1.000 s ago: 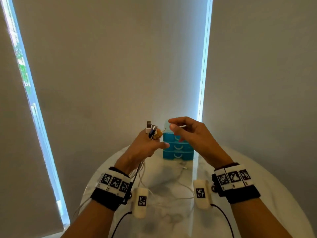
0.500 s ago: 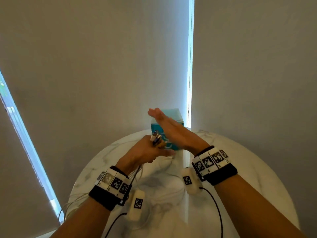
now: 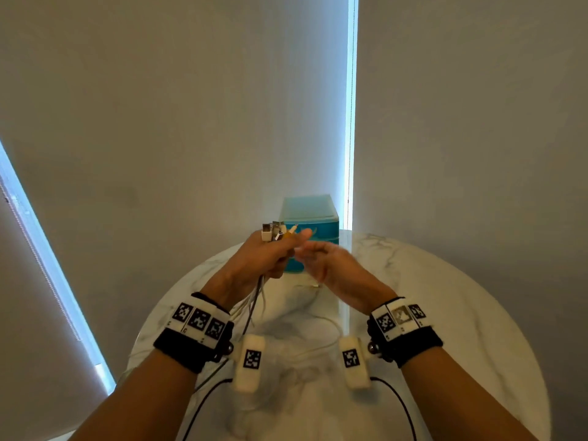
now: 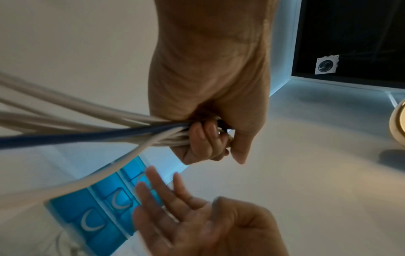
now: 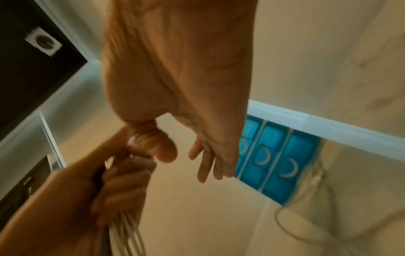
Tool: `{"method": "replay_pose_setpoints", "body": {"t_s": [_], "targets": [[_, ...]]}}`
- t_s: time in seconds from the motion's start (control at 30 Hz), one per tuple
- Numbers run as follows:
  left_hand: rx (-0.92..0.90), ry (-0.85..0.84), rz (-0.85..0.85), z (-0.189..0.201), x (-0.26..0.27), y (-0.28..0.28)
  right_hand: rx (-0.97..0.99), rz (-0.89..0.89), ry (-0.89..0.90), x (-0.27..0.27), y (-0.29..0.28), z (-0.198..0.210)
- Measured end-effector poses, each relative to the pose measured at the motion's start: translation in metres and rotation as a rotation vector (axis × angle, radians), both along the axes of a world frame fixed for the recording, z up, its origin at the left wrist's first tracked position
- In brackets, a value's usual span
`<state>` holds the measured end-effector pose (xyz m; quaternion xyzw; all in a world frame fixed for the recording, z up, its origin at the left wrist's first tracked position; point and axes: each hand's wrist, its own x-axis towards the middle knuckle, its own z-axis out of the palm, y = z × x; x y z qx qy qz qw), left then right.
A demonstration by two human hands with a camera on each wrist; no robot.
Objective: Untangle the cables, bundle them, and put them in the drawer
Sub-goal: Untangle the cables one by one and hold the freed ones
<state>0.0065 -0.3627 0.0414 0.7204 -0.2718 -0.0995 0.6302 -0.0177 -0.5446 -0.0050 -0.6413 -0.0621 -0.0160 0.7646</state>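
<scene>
My left hand grips a bunch of cables, mostly white with one dark blue, raised above the table. Their plug ends stick up out of the fist. The cables hang down from the hand toward the table. My right hand hovers just right of the left fist with fingers straight and relaxed, holding nothing; the left wrist view shows its bare palm. Behind both hands stands a small blue drawer unit with three shut drawers.
A round white marble table lies under the hands, with loose white cable on it and another cable end beside the drawer unit. Window blinds hang behind the table. Black wrist-camera leads trail toward me.
My right hand has dropped from above the drawer unit to beside the left fist, palm bare. The left hand still grips the cable bunch, now a little higher.
</scene>
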Motion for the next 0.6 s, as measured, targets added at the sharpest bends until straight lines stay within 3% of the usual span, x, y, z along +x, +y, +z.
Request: {"method": "replay_pose_setpoints", "body": {"t_s": [0.13,0.2,0.43,0.6], "targets": [[0.084,-0.052,-0.046,0.012,0.003,-0.006,-0.012,0.39,0.044,-0.011,0.032,0.0],[0.194,-0.105,-0.067,0.021,0.0,-0.006,-0.071,0.468,-0.004,-0.014,0.049,0.005],[0.54,-0.316,-0.141,0.054,0.001,0.003,-0.031,0.424,0.103,-0.012,0.08,0.013],[0.423,-0.297,-0.236,0.052,-0.002,0.024,0.222,0.286,0.135,-0.01,0.075,0.013]]}}
